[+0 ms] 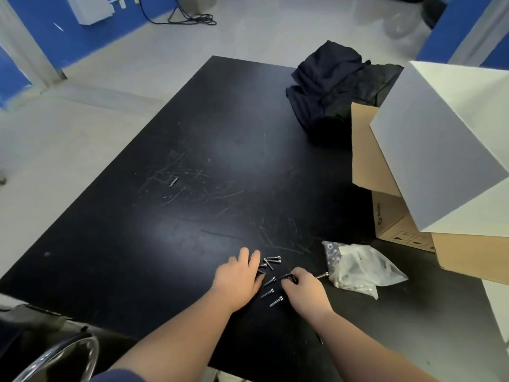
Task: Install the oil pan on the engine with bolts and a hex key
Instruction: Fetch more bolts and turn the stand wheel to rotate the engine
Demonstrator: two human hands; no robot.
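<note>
Several silver socket-head bolts [271,271] lie scattered on the black table [170,205] near its front edge. My left hand [237,277] lies palm down over the left part of the bolts, fingers fairly straight. My right hand [303,288] pinches a small black hex key [289,277] just right of the bolts. One more bolt [322,275] sticks out from under a clear plastic bag. No engine or oil pan is in view.
A clear plastic bag [358,268] of hardware lies right of my hands. Open cardboard boxes [391,216] and a white box [440,150] fill the right side. A dark bundle of cloth [330,81] sits at the table's far right. A metal object [68,357] shows at bottom left.
</note>
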